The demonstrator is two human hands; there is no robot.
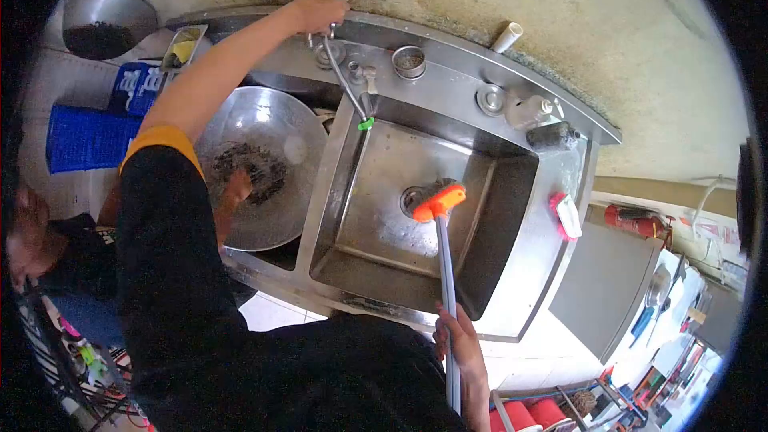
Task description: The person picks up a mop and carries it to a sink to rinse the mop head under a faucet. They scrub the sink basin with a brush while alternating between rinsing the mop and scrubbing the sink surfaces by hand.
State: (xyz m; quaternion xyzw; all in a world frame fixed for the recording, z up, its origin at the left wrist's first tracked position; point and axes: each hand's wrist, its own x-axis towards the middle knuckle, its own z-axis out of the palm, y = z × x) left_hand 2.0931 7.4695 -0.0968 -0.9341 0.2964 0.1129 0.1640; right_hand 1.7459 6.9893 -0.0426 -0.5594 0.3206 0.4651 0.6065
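Observation:
My left hand (318, 12) reaches across to the back of the counter, its fingers closed on the top of the faucet (344, 72); the exact grip is partly hidden. The faucet's spout slants down to a green tip over the sink's left edge. In my right hand (462, 344) is the grey handle of a long-handled brush (440, 206) with an orange head. The brush head is over the steel sink basin (376, 168), beside the drain (414, 202). No running water can be made out.
A large wok (300, 144) with dark bits inside stands left of the sink, and another person's hand (238, 186) is in it. Blue baskets (88, 140) and a metal bowl (108, 4) sit further left. A bottle (528, 112) and a scrub brush (566, 216) lie along the right ledge.

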